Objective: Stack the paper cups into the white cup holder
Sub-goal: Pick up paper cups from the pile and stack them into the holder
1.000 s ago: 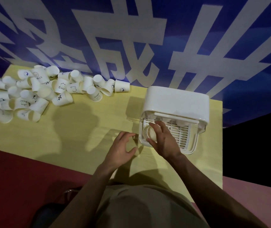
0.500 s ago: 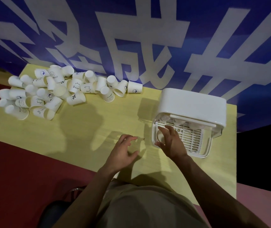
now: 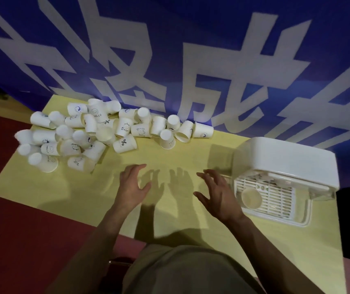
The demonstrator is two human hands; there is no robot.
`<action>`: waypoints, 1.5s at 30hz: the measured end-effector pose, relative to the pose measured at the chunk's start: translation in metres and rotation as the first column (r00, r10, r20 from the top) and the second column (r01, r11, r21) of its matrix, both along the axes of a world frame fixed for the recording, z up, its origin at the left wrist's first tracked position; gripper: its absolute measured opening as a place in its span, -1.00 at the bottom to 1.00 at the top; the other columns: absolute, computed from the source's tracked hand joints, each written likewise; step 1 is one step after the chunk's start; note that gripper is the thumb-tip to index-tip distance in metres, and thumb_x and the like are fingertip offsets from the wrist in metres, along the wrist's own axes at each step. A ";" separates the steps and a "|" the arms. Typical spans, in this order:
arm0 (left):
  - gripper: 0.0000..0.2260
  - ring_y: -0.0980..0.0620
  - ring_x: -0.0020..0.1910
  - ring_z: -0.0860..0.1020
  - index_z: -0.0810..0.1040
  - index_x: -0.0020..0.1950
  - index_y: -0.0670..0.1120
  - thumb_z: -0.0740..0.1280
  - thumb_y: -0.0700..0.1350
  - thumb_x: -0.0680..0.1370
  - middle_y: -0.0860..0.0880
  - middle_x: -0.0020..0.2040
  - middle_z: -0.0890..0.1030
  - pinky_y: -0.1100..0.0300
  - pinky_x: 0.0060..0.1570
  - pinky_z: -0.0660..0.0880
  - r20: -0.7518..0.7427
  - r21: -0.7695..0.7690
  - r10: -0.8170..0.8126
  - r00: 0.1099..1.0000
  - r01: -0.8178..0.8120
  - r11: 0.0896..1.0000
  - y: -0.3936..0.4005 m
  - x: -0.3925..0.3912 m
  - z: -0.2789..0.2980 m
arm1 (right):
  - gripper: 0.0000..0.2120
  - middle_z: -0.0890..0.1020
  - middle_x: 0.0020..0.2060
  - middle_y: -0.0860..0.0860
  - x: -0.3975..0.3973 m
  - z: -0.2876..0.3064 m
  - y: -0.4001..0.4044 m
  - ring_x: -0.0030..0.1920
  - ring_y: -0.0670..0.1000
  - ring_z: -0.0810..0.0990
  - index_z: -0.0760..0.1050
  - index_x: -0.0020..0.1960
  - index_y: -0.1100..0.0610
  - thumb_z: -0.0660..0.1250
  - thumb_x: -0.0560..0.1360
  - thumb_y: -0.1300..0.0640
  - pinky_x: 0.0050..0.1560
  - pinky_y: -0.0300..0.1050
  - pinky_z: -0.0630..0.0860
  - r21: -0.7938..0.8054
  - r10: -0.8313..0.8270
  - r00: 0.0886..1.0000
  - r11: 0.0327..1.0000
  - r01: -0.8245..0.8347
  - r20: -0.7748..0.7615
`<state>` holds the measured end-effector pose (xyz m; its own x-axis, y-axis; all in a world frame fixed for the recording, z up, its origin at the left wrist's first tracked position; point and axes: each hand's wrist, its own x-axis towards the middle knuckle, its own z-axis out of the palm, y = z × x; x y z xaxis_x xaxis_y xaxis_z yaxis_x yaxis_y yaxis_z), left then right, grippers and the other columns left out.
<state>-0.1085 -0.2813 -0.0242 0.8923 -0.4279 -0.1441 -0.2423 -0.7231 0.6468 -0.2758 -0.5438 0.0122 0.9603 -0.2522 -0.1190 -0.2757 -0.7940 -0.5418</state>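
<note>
A white cup holder (image 3: 284,160) stands at the right of the yellow table (image 3: 170,158). One paper cup (image 3: 251,197) sits mouth-up on the left of its slatted grille. A heap of several white paper cups (image 3: 97,134) lies tumbled at the far left of the table, some printed with small drawings. My right hand (image 3: 218,194) hovers just left of the holder, fingers spread, holding nothing. My left hand (image 3: 132,184) hovers over the table's middle, fingers relaxed and empty.
A blue banner (image 3: 170,60) with large white characters hangs right behind the table. The table's near edge (image 3: 85,221) borders dark red floor at the left. The holder's clear tray (image 3: 303,219) sticks out toward me.
My right hand let go of the cup in the holder and drew back to the left. My left hand opened and moved slightly forward. The view shifted left.
</note>
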 end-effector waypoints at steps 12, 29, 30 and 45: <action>-0.32 -0.17 0.47 0.33 0.31 0.57 -0.09 0.49 -0.18 0.49 -0.12 0.52 0.29 -0.13 0.32 0.48 -0.019 0.274 -0.219 0.975 0.216 0.937 0.017 0.176 -0.037 | -0.45 0.42 0.40 0.06 0.106 -0.006 0.052 0.31 0.15 0.51 0.40 0.46 0.01 0.47 0.54 -0.03 0.21 0.10 0.58 -0.035 -0.055 0.998 0.998 0.055 0.003; -0.32 -0.10 0.24 0.49 0.30 0.51 0.09 0.50 0.09 0.45 -0.01 0.32 0.47 -0.13 0.13 0.55 -0.209 0.014 -0.249 0.946 0.258 0.966 0.037 0.163 -0.066 | -0.32 0.37 0.43 0.23 0.255 -0.039 0.041 0.26 0.30 0.48 0.31 0.56 0.04 0.50 0.51 0.04 0.16 0.23 0.58 -0.254 -0.002 0.976 0.966 -0.054 -0.216; -0.31 -0.10 0.23 0.52 0.33 0.50 0.07 0.53 0.09 0.43 -0.01 0.32 0.49 -0.11 0.12 0.57 -0.185 -0.030 -0.260 0.948 0.259 0.966 0.041 0.158 -0.069 | -0.32 0.37 0.43 0.22 0.261 -0.044 0.040 0.25 0.28 0.49 0.30 0.56 0.01 0.49 0.52 0.03 0.14 0.21 0.60 -0.278 0.003 0.973 0.958 -0.069 -0.231; -0.28 0.17 0.28 0.47 0.34 0.52 0.05 0.58 0.02 0.43 0.15 0.36 0.48 0.27 0.22 0.42 -0.366 -0.158 -0.272 0.890 0.228 0.961 0.049 0.119 -0.065 | -0.41 0.38 0.20 0.12 0.206 -0.068 0.036 -0.03 0.29 0.61 0.30 0.32 0.10 0.52 0.45 -0.03 -0.15 0.21 0.62 -0.134 -0.221 0.896 0.974 0.182 -0.385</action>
<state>0.0106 -0.2319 -0.0892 0.6395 -0.6618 -0.3912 -0.1252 -0.5917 0.7964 -0.0696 -0.5082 -0.0554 0.7667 -0.4636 -0.4442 -0.6108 -0.7397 -0.2822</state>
